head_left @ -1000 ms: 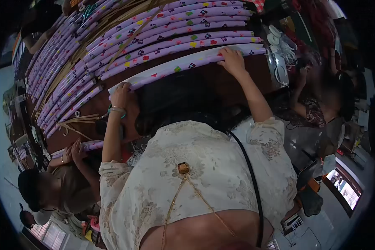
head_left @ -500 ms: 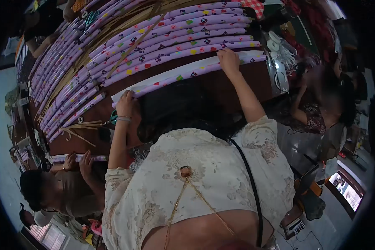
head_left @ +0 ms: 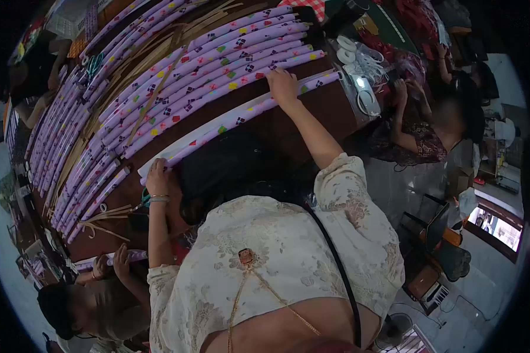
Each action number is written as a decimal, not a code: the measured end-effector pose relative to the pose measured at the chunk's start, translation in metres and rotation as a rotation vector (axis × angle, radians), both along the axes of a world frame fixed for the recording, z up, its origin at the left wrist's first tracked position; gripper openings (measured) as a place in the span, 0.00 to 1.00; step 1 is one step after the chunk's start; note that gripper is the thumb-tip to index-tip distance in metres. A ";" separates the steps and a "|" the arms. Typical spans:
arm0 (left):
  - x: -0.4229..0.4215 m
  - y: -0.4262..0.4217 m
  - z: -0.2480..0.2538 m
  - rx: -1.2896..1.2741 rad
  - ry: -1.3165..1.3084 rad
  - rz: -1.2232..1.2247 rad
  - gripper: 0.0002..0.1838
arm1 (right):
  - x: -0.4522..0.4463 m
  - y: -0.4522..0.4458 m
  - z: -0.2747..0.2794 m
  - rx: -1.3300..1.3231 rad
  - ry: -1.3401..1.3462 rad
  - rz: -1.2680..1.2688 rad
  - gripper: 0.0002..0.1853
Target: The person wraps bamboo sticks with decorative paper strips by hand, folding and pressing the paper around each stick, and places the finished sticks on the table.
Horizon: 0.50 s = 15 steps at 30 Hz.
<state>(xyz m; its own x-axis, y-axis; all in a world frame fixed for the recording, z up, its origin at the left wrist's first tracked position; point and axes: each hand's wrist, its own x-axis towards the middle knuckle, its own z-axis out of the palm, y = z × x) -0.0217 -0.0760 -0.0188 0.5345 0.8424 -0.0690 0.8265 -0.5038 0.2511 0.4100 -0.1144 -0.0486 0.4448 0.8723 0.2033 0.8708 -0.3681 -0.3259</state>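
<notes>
A long purple patterned roll (head_left: 218,130) with a white strip along its far side lies slantwise at the near edge of the brown table (head_left: 330,106). My left hand (head_left: 157,175) grips its left end, fingers bent over it. Toward its right end, my right hand (head_left: 282,86) is on the roll with bent fingers; what lies under the fingertips is partly hidden. Beyond it, several finished-looking purple rolls (head_left: 218,79) lie side by side. Teal-handled scissors (head_left: 142,202) and thin brown sticks (head_left: 109,216) are close to my left wrist.
A person (head_left: 94,306) at lower left handles another purple roll (head_left: 112,257). Another person (head_left: 436,129) sits at the right. White tape rolls (head_left: 346,52), white string (head_left: 371,67) and a phone (head_left: 360,82) are at the table's right end. More scissors (head_left: 94,65) lie at upper left.
The whole view has shifted, moving the table contents leftward. Both my hands stay at the roll, with its white strip now looking narrower near my right hand.
</notes>
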 end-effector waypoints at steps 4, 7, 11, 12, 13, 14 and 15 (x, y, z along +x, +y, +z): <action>-0.002 0.001 -0.006 -0.009 -0.016 -0.010 0.16 | 0.002 0.007 0.002 -0.030 0.017 0.004 0.08; -0.008 0.003 -0.011 -0.015 -0.015 0.001 0.16 | 0.006 0.006 0.000 -0.017 0.016 0.049 0.09; -0.006 0.003 -0.009 0.011 0.017 -0.020 0.18 | 0.015 -0.003 -0.004 -0.006 -0.043 0.133 0.10; -0.005 0.002 -0.008 -0.014 0.025 0.003 0.19 | 0.016 -0.005 0.002 -0.004 0.016 0.165 0.10; -0.005 0.002 -0.010 -0.013 0.021 -0.001 0.19 | 0.018 -0.007 0.006 -0.002 0.075 0.197 0.09; -0.008 0.003 -0.013 -0.005 0.009 0.000 0.19 | 0.021 -0.010 0.007 0.000 0.071 0.195 0.09; -0.009 0.004 -0.014 0.004 -0.002 0.002 0.18 | 0.025 -0.014 0.009 0.036 0.140 0.206 0.08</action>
